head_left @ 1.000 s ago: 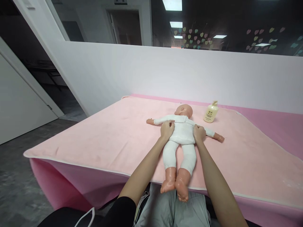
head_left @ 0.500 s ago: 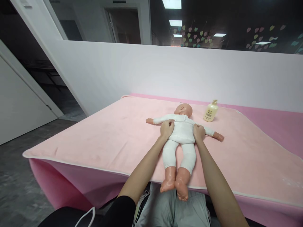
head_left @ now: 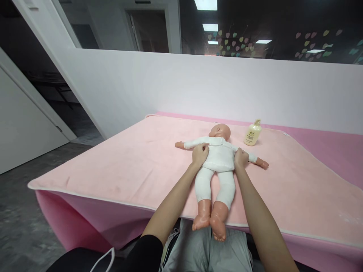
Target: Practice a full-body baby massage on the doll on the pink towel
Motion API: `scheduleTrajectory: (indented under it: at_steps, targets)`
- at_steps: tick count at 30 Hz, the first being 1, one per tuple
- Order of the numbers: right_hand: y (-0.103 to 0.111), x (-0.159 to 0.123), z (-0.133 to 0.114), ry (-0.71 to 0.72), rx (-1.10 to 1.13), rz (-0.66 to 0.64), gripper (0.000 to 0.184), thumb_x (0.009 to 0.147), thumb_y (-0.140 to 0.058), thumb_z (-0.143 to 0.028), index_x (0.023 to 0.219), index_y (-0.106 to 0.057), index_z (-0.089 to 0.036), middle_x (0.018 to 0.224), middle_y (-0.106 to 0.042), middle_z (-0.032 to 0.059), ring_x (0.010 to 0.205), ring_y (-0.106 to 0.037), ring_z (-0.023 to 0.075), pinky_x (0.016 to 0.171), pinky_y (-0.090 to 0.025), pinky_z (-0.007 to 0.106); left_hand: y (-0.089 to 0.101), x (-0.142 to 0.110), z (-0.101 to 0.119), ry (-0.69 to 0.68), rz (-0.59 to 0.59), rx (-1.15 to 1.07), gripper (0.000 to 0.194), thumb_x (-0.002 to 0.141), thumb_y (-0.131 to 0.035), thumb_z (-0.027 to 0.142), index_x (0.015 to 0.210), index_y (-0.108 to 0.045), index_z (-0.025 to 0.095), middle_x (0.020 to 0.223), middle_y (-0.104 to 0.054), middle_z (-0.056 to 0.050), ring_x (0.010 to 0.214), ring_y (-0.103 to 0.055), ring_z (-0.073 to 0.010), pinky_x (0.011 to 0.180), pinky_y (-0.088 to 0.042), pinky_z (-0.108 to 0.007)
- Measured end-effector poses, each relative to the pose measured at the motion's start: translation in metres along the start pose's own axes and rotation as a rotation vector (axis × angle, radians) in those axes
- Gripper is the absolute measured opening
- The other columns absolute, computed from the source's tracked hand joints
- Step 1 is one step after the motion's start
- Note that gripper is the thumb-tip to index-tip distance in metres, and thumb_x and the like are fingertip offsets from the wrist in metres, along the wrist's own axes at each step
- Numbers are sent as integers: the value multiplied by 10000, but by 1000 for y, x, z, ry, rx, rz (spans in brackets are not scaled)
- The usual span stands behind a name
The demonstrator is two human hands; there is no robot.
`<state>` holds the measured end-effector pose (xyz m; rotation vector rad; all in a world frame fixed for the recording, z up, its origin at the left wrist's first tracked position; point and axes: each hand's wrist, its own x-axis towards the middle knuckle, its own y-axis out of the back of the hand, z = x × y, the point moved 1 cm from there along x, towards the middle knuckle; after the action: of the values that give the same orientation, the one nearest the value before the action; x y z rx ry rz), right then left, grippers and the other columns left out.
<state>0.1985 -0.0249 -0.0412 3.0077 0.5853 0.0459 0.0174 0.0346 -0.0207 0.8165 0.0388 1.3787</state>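
A baby doll (head_left: 219,160) with a white cloth body lies on its back, its arms spread and its head turned to the left. My left hand (head_left: 200,154) is closed at the left side of its chest, thumb and forefinger pinched on the white cloth. On the other side, my right hand (head_left: 241,157) is closed against the torso below the doll's outstretched arm, gripping at the cloth there. The curled fingers hide most of what each hand grips. The doll's bare feet (head_left: 217,223) reach past the near edge of the pink blanket (head_left: 119,162).
A pale yellow pump bottle (head_left: 252,133) stands on the blanket beyond the doll's arm at the right. Behind the table rises a white wall (head_left: 198,83) with dark glass above. A white cord (head_left: 109,258) hangs near my lap.
My right hand has shifted slightly to the right, away from the doll's torso and closer to its arm. My left hand and the doll's body stay in place.
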Motion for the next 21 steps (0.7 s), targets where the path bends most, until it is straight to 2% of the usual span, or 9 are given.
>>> scheduleTrajectory:
  at_steps: [2,4,7,12,17,21]
  targets:
    - [-1,7,2,-184,352,10,201,686,-337,-244,499,-263,-231,421,-304,-25,435,-321,139,481,-320,278,-1,0,-2,-11,0,-15,298,803,-435,193,983,-672,181,904,-685,-39,825,-596,-161,788,-456,-281]
    - [-3,13,3,-291,547,-5,197,700,-274,-198,542,-160,-222,414,-197,-52,391,-249,114,446,-320,251,-2,1,-3,-13,-2,-26,301,799,-436,189,989,-669,181,896,-689,-34,821,-600,-158,790,-457,-278]
    - [-4,14,3,-312,617,-42,193,723,-226,-159,578,-109,-210,431,-122,-71,370,-174,91,406,-288,207,-3,2,-5,6,0,-36,302,793,-441,189,994,-667,181,885,-691,-30,792,-604,-154,785,-459,-277]
    - [-7,10,4,-324,715,-126,201,768,-205,-167,578,-165,-220,449,-109,-80,367,-147,79,357,-216,171,-1,3,-6,48,0,-70,308,780,-453,185,1003,-664,172,849,-691,-32,760,-606,-151,763,-462,-270]
    - [-11,15,5,-337,735,-226,244,787,-251,-171,575,-136,-210,453,-146,-72,362,-137,62,349,-218,167,-1,4,-8,80,-4,-75,313,775,-454,189,1010,-660,178,837,-688,-27,751,-604,-151,747,-465,-269]
    - [-15,18,4,-358,722,-284,273,739,-288,-75,550,-147,-212,432,-128,-74,368,-126,62,360,-238,168,-1,4,-10,83,-6,-74,316,773,-457,193,1015,-660,177,795,-679,-24,761,-604,-154,747,-465,-269]
